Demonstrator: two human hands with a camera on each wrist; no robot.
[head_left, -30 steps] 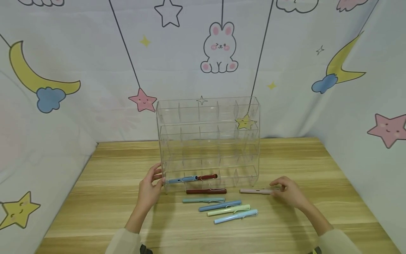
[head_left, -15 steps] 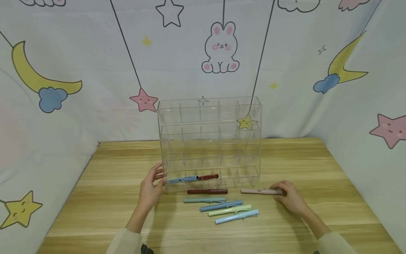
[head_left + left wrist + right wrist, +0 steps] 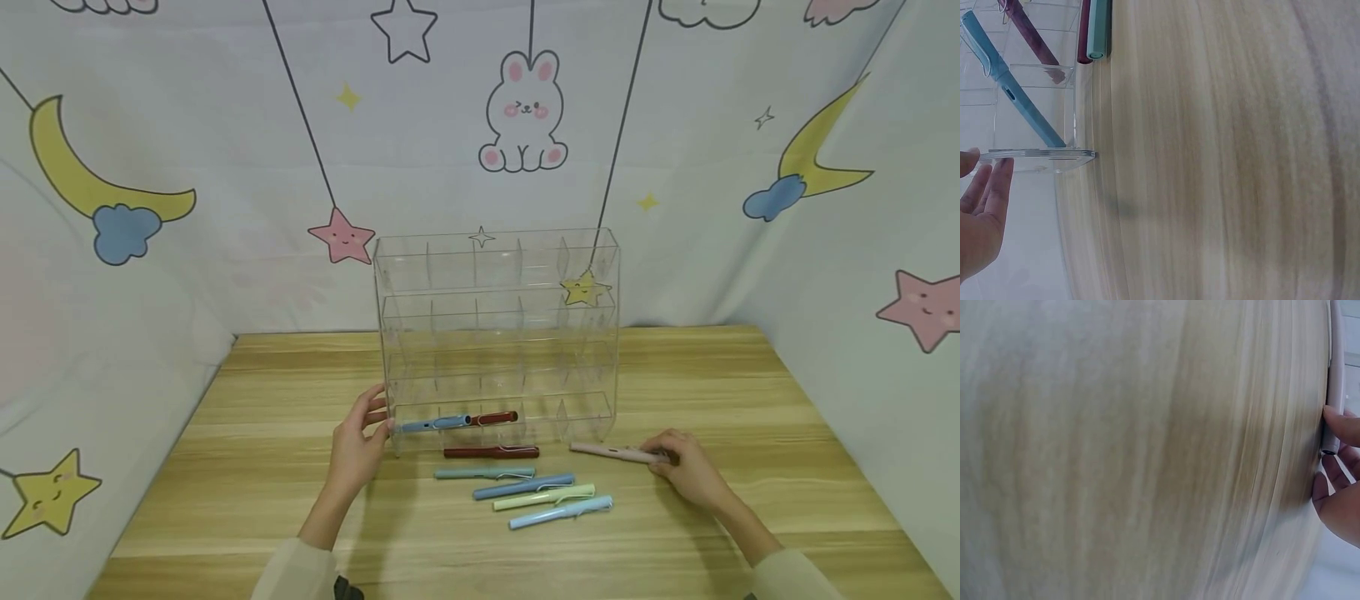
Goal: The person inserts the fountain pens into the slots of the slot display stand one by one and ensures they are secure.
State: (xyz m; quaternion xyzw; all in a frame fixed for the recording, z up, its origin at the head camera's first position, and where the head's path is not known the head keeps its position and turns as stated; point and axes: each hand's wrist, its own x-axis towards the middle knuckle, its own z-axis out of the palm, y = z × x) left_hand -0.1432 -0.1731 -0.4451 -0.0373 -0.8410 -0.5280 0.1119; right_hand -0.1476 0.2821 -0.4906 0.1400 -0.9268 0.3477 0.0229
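My left hand (image 3: 358, 442) holds the left side panel of a clear acrylic pen rack (image 3: 498, 335), thumb on one side and fingers on the other in the left wrist view. In the bottom tier lie a blue pen (image 3: 435, 423) and a dark red pen (image 3: 495, 417). To the right, my right hand (image 3: 690, 471) pinches one end of a pale pink pen (image 3: 615, 452). That pen (image 3: 1336, 369) runs between thumb and fingers in the right wrist view. Its other end points left toward the rack's front corner.
In front of the rack lie a dark red pen (image 3: 491, 452), a teal pen (image 3: 483, 473), a blue pen (image 3: 523, 487), a light green pen (image 3: 543, 497) and a light blue pen (image 3: 561, 512). A patterned cloth (image 3: 262, 167) hangs behind the wooden table (image 3: 300, 375).
My right hand has closed its grip on the pale pink pen and tilted it slightly, its left end now higher. My left hand stays on the rack.
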